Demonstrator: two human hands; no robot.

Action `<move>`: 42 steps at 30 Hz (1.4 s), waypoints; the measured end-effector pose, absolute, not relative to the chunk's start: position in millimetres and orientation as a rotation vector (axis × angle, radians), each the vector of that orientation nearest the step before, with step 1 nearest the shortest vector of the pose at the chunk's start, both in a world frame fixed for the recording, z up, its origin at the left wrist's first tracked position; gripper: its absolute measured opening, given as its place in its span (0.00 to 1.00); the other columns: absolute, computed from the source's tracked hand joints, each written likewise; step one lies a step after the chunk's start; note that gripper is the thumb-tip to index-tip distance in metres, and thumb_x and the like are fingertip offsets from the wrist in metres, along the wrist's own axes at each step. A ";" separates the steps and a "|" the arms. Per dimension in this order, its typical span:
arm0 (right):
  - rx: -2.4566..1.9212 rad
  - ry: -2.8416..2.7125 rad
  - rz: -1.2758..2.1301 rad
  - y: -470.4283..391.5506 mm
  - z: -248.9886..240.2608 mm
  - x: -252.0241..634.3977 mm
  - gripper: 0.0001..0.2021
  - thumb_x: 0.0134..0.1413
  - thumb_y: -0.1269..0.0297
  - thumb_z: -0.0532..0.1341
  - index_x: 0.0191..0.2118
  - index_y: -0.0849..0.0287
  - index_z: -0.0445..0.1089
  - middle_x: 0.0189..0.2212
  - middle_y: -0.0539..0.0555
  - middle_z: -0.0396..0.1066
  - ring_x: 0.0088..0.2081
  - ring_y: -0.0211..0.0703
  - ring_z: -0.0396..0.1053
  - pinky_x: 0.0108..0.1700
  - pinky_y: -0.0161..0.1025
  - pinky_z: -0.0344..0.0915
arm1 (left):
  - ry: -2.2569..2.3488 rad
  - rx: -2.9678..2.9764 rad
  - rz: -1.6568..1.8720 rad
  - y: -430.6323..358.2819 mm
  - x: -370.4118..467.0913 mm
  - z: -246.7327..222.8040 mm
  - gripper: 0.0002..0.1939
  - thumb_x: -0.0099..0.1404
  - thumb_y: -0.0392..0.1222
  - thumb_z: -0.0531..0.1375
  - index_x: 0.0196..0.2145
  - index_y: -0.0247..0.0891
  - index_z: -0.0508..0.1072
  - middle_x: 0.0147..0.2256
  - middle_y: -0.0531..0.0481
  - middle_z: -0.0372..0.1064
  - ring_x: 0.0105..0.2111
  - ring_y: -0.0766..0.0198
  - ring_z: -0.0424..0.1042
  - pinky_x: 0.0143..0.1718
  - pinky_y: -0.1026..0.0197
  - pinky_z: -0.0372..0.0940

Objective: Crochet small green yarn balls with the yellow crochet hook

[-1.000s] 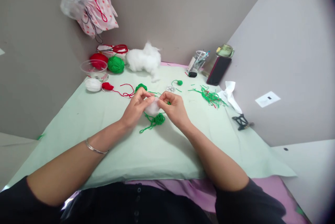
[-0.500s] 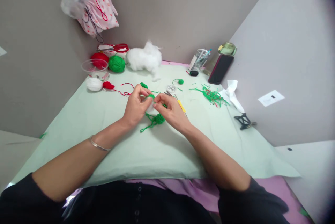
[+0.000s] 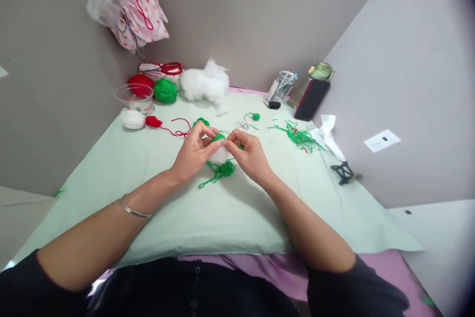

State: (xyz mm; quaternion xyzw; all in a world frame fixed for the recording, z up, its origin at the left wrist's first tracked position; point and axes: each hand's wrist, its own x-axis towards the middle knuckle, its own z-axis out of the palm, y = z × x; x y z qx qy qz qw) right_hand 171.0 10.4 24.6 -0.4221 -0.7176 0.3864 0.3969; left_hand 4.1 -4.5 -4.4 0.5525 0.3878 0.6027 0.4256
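Over the middle of the table, my two hands meet at a small green knitted or crocheted piece (image 3: 218, 137). Fluffy-looking white material (image 3: 218, 155) shows just below it; whether the two are joined I cannot tell. My left hand (image 3: 193, 151) grips the green piece between thumb and fingers. Thumb and fingertips of my right hand (image 3: 248, 153) are pinched together at its right edge, and what lies between them is too small to make out. A loose tangle of green yarn (image 3: 223, 169) lies on the cloth beneath. More green yarn (image 3: 201, 122) shows behind my left fingers.
White stuffing (image 3: 206, 81), a green yarn ball (image 3: 165, 90), red scissors (image 3: 171, 67) and a clear tub (image 3: 134, 99) stand at the back left. Green yarn scraps (image 3: 300, 136), a phone (image 3: 312, 100) and a pen cup (image 3: 282, 85) are to the right.
My right hand has come in closer to the left, its fingertips now meeting the left thumb. More white material shows below the green piece. The yellow-handled tool and dark blades are now hidden.
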 end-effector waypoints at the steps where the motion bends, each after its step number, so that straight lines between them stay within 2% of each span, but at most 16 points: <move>1: -1.047 -1.876 0.980 8.5 26.0 171.3 0.10 0.59 0.58 0.60 0.29 0.56 0.66 0.21 0.44 0.60 0.26 0.36 0.55 0.31 0.38 0.52 | 0.984 1.368 1.509 -3.3 4.3 -4.2 0.17 0.58 0.45 0.70 0.34 0.43 0.64 0.42 0.49 0.70 0.43 0.59 0.73 0.43 0.56 0.69; 5: -0.942 -2.019 1.044 5.2 31.9 174.4 0.06 0.61 0.62 0.56 0.33 0.56 0.65 0.23 0.45 0.60 0.27 0.37 0.55 0.32 0.39 0.52 | 1.040 1.304 1.496 -0.1 3.3 -1.2 0.16 0.55 0.41 0.69 0.31 0.43 0.63 0.38 0.51 0.71 0.38 0.60 0.72 0.38 0.58 0.67; 9: -0.880 -2.045 1.132 10.5 30.2 178.7 0.04 0.59 0.62 0.60 0.36 0.54 0.65 0.25 0.44 0.58 0.29 0.37 0.56 0.32 0.38 0.52 | 1.062 1.208 1.452 -1.3 2.8 1.5 0.11 0.55 0.40 0.66 0.31 0.42 0.64 0.38 0.50 0.72 0.36 0.61 0.71 0.35 0.59 0.66; 13: -0.957 -1.990 1.021 14.9 23.2 177.3 0.06 0.57 0.63 0.61 0.31 0.55 0.64 0.23 0.43 0.59 0.27 0.36 0.55 0.32 0.37 0.52 | 1.039 1.137 1.412 -5.3 6.1 1.2 0.11 0.57 0.40 0.66 0.31 0.41 0.64 0.40 0.50 0.72 0.34 0.64 0.70 0.31 0.61 0.64; 16: -1.043 -1.888 1.003 16.4 20.0 174.6 0.06 0.54 0.65 0.60 0.27 0.55 0.64 0.22 0.44 0.60 0.26 0.36 0.56 0.32 0.38 0.53 | 1.005 1.126 1.382 -7.9 8.2 1.0 0.13 0.60 0.44 0.66 0.32 0.42 0.64 0.42 0.50 0.72 0.33 0.65 0.70 0.31 0.62 0.64; 20: -1.140 -1.838 0.971 18.3 20.6 176.1 0.08 0.53 0.64 0.61 0.25 0.55 0.64 0.20 0.43 0.58 0.25 0.36 0.54 0.31 0.38 0.51 | 0.969 1.163 1.344 -7.3 7.0 -0.5 0.18 0.60 0.50 0.69 0.33 0.42 0.64 0.43 0.50 0.70 0.35 0.64 0.71 0.34 0.61 0.67; 24: -1.050 -1.956 1.010 15.3 27.2 179.6 0.07 0.58 0.62 0.60 0.30 0.55 0.65 0.23 0.44 0.60 0.27 0.37 0.56 0.32 0.39 0.52 | 0.978 1.216 1.357 -0.7 2.4 -4.6 0.21 0.55 0.50 0.71 0.33 0.42 0.63 0.42 0.49 0.70 0.36 0.64 0.71 0.37 0.60 0.67; 27: -0.979 -2.044 1.079 7.8 31.1 176.0 0.04 0.61 0.63 0.57 0.35 0.55 0.64 0.24 0.44 0.60 0.28 0.38 0.57 0.33 0.39 0.53 | 1.016 1.252 1.402 4.9 -0.5 -6.5 0.19 0.54 0.46 0.71 0.32 0.42 0.63 0.40 0.50 0.70 0.38 0.62 0.71 0.39 0.59 0.67; 32: -1.045 -1.984 1.111 2.2 28.1 166.1 0.03 0.60 0.65 0.57 0.34 0.55 0.65 0.24 0.44 0.62 0.27 0.38 0.57 0.33 0.39 0.53 | 1.083 1.272 1.503 6.8 0.4 -6.0 0.17 0.51 0.37 0.69 0.30 0.42 0.62 0.37 0.52 0.70 0.41 0.60 0.70 0.44 0.58 0.66; 35: -1.121 -1.976 0.969 9.2 25.9 170.6 0.08 0.60 0.61 0.60 0.31 0.55 0.67 0.24 0.46 0.65 0.27 0.38 0.59 0.34 0.39 0.54 | 1.079 1.237 1.497 3.7 2.6 -5.4 0.16 0.53 0.39 0.68 0.33 0.43 0.63 0.39 0.51 0.70 0.39 0.61 0.71 0.39 0.59 0.67; 38: -1.082 -1.937 0.766 16.4 29.0 180.3 0.11 0.58 0.59 0.65 0.27 0.55 0.69 0.31 0.51 0.71 0.34 0.41 0.64 0.39 0.41 0.58 | 1.051 1.186 1.430 -0.1 5.0 -4.4 0.14 0.56 0.42 0.68 0.36 0.42 0.68 0.39 0.51 0.68 0.30 0.65 0.68 0.28 0.61 0.65; 40: -0.922 -1.849 0.889 18.2 33.3 184.9 0.13 0.57 0.58 0.66 0.25 0.55 0.67 0.37 0.53 0.73 0.41 0.44 0.68 0.43 0.41 0.62 | 1.028 1.159 1.383 -2.2 6.5 -3.1 0.13 0.57 0.45 0.68 0.37 0.41 0.70 0.38 0.51 0.67 0.26 0.67 0.67 0.22 0.61 0.63; 42: -0.782 -1.729 1.162 17.9 37.2 186.8 0.15 0.59 0.57 0.64 0.25 0.55 0.64 0.41 0.54 0.75 0.40 0.42 0.71 0.41 0.41 0.65 | 1.007 1.136 1.364 -3.8 7.5 -1.0 0.12 0.57 0.45 0.68 0.37 0.41 0.71 0.36 0.52 0.66 0.25 0.66 0.67 0.20 0.62 0.63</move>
